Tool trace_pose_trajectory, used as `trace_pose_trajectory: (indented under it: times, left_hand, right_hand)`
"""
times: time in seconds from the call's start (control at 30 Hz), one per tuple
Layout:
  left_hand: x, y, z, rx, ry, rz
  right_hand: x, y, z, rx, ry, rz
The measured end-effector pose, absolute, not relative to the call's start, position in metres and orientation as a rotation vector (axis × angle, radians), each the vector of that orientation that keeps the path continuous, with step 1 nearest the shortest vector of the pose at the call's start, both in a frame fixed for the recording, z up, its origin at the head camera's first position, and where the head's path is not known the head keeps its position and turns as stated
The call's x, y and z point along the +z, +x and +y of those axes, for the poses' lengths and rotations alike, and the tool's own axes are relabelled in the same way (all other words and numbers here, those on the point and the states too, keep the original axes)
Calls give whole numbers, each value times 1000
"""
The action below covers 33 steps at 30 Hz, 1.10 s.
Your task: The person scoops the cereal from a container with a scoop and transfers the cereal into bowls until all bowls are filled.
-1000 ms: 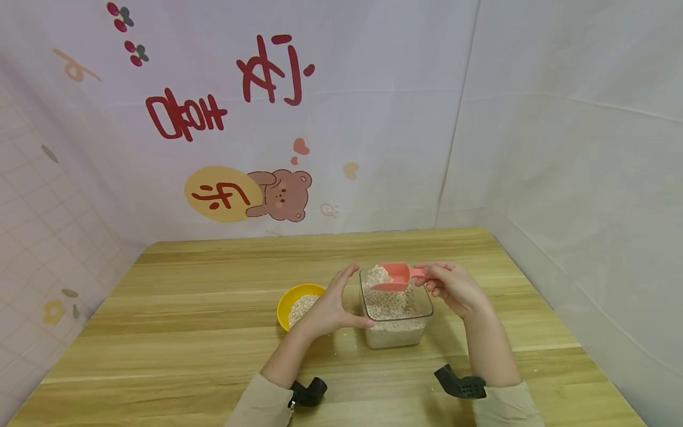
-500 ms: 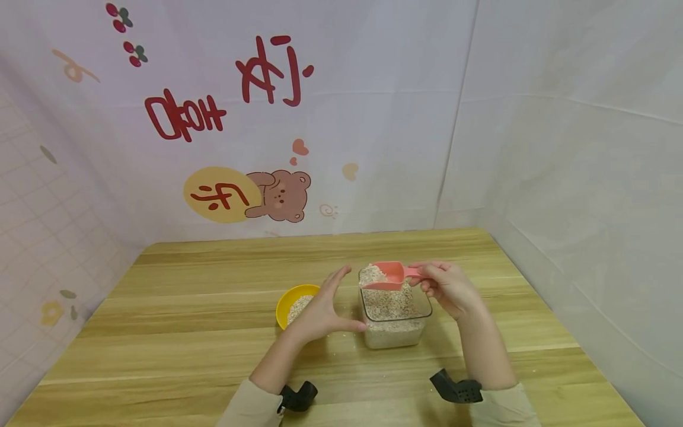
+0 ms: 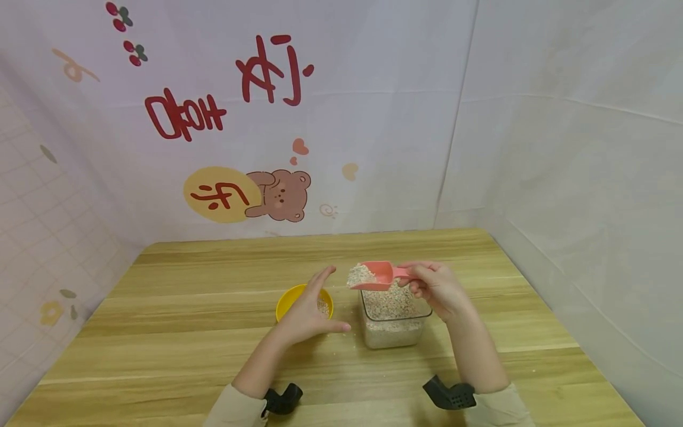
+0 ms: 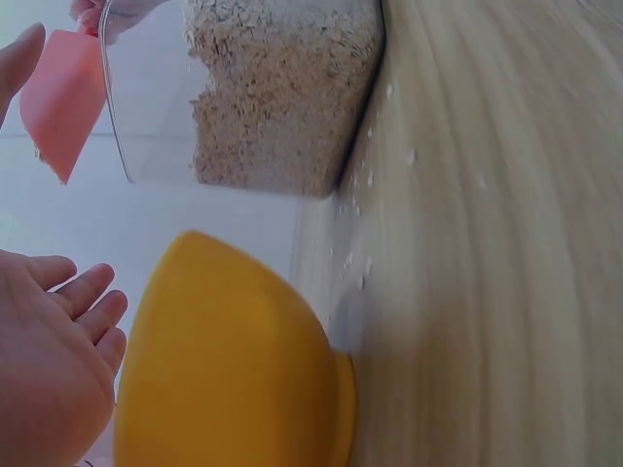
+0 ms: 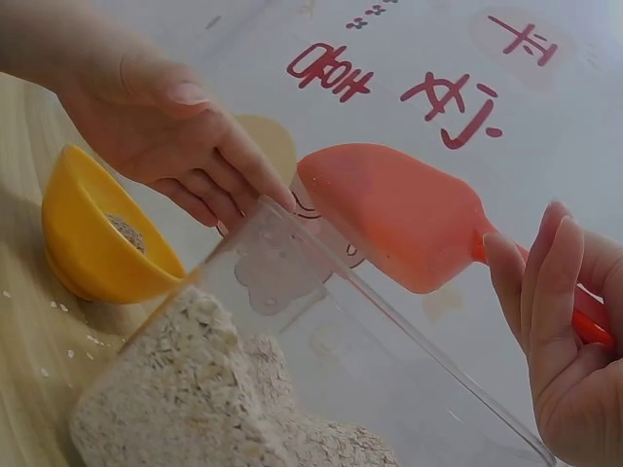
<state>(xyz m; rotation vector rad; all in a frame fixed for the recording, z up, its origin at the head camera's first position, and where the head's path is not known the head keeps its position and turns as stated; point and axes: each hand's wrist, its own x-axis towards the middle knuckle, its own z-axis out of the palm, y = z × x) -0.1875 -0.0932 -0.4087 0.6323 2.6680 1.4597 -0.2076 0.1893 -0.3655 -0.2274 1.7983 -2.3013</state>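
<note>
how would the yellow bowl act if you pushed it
The yellow bowl would probably slide rather than roll, standing upright on its foot. Its wall flares outward, so a high push might tip it. The loose oats inside could spill.

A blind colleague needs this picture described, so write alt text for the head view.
A person's right hand holds a pink scoop of oats above the left edge of a clear box of oats. The left hand, thumb and fingers apart, partly hides a yellow bowl; bowl and box stand on a wooden table.
</note>
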Motion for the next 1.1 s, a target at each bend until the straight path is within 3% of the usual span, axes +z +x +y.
trace_pose_trajectory:
  times: [1.1]
  left_hand:
    - [-427, -181, -155, 1449, 497, 2710]
  right_hand:
    - [-371, -207, 151, -2207, -211, 1847]
